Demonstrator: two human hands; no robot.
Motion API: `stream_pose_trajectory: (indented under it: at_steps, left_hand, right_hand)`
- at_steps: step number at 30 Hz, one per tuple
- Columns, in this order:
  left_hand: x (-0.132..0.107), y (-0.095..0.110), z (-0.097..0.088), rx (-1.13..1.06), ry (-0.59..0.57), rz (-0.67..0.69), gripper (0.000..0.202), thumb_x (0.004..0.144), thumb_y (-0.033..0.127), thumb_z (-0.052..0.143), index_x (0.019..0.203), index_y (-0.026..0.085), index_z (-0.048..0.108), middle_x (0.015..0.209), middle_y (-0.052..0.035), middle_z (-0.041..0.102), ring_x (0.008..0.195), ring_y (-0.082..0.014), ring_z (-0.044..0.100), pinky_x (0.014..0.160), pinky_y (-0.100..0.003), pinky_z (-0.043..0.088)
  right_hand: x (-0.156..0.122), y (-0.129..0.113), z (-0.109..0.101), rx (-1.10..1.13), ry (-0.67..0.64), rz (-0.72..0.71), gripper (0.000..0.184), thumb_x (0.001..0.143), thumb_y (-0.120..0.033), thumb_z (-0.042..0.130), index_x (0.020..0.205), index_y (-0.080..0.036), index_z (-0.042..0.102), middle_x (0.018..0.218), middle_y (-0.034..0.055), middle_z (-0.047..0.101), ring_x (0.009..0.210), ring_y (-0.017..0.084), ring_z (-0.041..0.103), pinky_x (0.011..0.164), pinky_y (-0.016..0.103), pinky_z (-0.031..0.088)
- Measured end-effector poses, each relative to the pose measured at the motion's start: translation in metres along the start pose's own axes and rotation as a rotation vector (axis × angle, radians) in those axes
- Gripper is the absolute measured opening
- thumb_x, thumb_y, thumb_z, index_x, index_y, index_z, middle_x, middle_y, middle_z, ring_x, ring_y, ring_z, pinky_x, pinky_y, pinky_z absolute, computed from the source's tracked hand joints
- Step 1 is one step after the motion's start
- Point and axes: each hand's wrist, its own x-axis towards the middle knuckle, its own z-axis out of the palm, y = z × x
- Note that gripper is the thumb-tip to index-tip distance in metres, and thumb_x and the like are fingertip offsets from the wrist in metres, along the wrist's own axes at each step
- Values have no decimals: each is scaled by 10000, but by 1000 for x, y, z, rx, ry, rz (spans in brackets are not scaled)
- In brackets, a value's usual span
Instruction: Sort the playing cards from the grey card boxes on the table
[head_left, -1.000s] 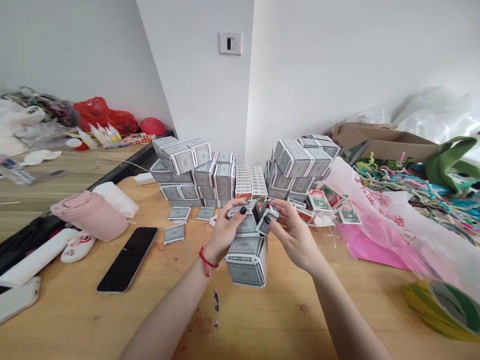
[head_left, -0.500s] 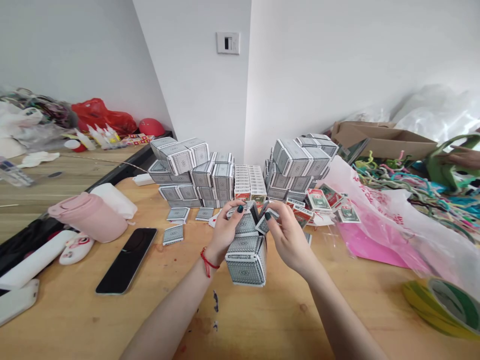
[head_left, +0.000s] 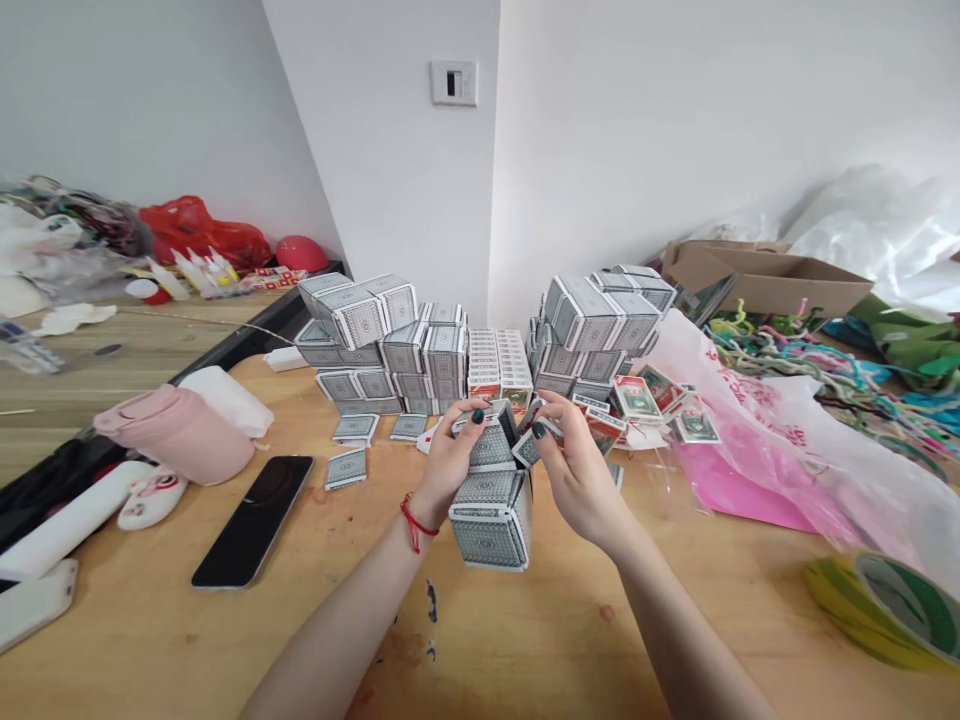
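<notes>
Close together mid-way across the wooden table [head_left: 525,640], your left hand [head_left: 448,458] clamps the top of an upright block of card packs [head_left: 491,525], steadying it, as your right hand [head_left: 579,478] pinches a loose pack [head_left: 527,447] against its one-o'clock corner.

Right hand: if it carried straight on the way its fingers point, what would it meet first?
The upper card block that the right hand grips at its edge; just past it, probably the left hand, though depth is unclear.
</notes>
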Motion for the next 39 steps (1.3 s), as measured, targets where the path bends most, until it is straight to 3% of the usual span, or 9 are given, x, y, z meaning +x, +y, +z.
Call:
stream_pose_trajectory:
  at_steps: [4,10,13,19,23,39]
  left_hand:
    - [1,-1,-1,30,2,18,346,672,461,611,890,198,554,855,0,612,703,-110,552,664,-218,418]
    - [2,1,-3,72,-45,57,354,673,466,610,888,189,563,917,-29,611,811,-147,557,740,-250,420]
    - [1,4,-3,60,-60,56,353,669,464,617,884,190,560,988,-41,601,864,-166,557,764,-264,419]
    - [-3,11,-5,97,-112,89,303,712,419,595,905,189,549,1061,-56,570,956,-190,535,815,-279,405]
    - [-4,13,-6,156,-143,117,311,727,409,583,944,191,541,1037,-50,567,947,-186,532,828,-281,397]
    - [-2,11,-11,287,-190,180,320,757,374,557,1019,198,509,1100,-57,533,1014,-192,499,879,-286,364]
  right_hand:
    - [-1,0,1,12,-12,9,172,866,-307,352,998,-243,442,1270,89,369,1216,202,345,956,396,349]
    - [-2,-4,0,3,-110,-27,310,879,-304,335,1170,-276,437,1331,71,343,1282,202,258,979,395,342]
    - [-2,-3,0,120,-118,19,347,878,-324,351,1216,-289,419,1362,69,323,1230,200,358,931,361,403]
    - [0,0,1,381,-90,105,231,812,-338,497,1028,-267,535,1361,62,353,1063,189,523,853,337,461]
    - [1,1,0,500,-59,136,180,745,-322,593,903,-240,566,1324,65,412,1076,205,519,859,351,456]
    - [1,4,-7,453,-76,151,134,709,-311,640,805,-237,699,1224,62,533,1182,255,436,933,399,414]
